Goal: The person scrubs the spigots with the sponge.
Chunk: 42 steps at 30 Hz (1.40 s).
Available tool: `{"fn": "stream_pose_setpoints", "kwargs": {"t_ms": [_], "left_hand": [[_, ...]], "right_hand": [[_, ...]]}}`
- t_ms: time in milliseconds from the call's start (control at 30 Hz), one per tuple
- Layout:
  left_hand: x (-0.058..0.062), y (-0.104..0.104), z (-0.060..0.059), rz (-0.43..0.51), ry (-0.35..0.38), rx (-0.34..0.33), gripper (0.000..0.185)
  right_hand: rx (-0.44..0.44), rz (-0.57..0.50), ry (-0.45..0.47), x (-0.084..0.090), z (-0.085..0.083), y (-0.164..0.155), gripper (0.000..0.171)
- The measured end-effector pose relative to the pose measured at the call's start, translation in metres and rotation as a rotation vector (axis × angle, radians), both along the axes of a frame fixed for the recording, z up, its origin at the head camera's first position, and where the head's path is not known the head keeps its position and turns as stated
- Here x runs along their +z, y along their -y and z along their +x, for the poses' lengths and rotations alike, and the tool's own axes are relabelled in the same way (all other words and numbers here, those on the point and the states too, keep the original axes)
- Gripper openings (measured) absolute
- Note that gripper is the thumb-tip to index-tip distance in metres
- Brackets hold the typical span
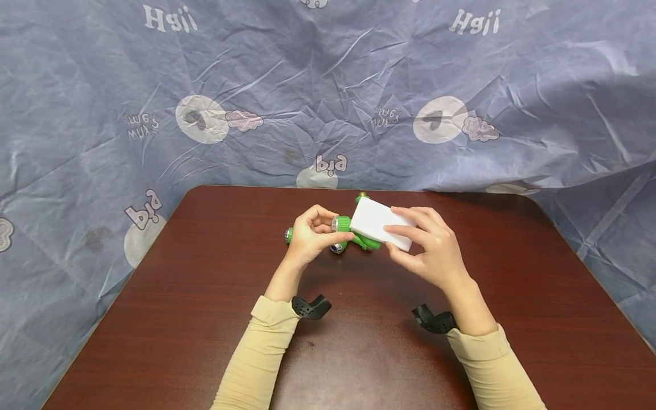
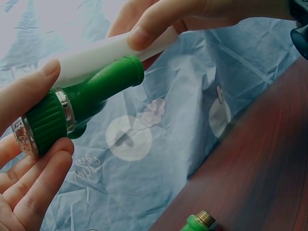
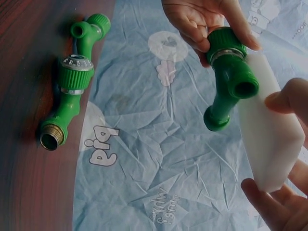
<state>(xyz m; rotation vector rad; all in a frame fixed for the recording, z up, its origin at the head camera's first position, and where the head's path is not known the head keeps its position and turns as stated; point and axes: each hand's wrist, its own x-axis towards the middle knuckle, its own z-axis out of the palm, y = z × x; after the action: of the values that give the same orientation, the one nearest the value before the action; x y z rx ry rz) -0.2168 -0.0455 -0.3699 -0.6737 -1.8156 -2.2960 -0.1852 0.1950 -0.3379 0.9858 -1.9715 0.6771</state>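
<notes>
My left hand pinches the ribbed collar of a green plastic tap between thumb and fingers, raised above the table. The tap has a silver-coloured cap and a branching body with an open spout, best seen in the right wrist view. My right hand grips a white sponge-like block between thumb and fingers. The block lies along the side of the tap and seems to touch it. In the head view the block and the left fingers hide part of the tap.
Two more green taps lie on the dark wooden table: a nearer tap with a brass threaded end, and another tap beyond it. A wrinkled blue-grey printed cloth hangs behind the table.
</notes>
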Motion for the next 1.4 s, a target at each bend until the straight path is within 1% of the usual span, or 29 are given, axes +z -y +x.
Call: {"fn": "stream_pose_setpoints", "kwargs": {"t_ms": [200,400,600,833,933,1067,1267,1400], "left_hand": [[-0.0003,-0.0003,-0.0006,0.026,0.04,-0.009,0.035],[0.0002,0.0031,-0.0006,0.029,0.062,-0.041,0.035],[0.0003,0.0072,-0.0014,0.021,0.034,-0.106,0.046],[0.0018,0.0085,-0.001,0.017,0.055,-0.203,0.05],[0.0026,0.0081,-0.0006,0.012,0.057,-0.223,0.053],[0.003,0.0072,0.0,0.003,0.052,-0.217,0.055],[0.0025,0.0069,-0.0003,-0.004,0.06,-0.149,0.052],[0.0021,0.0071,-0.0005,0.003,0.053,-0.128,0.052]], "right_hand": [[0.01,0.02,0.007,0.002,0.0001,-0.004,0.022],[-0.057,0.016,-0.017,0.0011,-0.0023,-0.0065,0.022],[-0.11,-0.038,-0.044,-0.0021,-0.0039,-0.0057,0.022],[-0.15,-0.093,-0.041,-0.0053,-0.0043,-0.0017,0.023],[-0.146,-0.1,-0.03,-0.0058,-0.0036,-0.0001,0.024],[-0.117,-0.101,-0.011,-0.0054,-0.0026,0.0019,0.023],[-0.067,-0.079,-0.008,-0.0042,-0.0019,0.0022,0.022],[-0.051,-0.075,0.0,-0.0028,-0.0027,0.0,0.022]]}}
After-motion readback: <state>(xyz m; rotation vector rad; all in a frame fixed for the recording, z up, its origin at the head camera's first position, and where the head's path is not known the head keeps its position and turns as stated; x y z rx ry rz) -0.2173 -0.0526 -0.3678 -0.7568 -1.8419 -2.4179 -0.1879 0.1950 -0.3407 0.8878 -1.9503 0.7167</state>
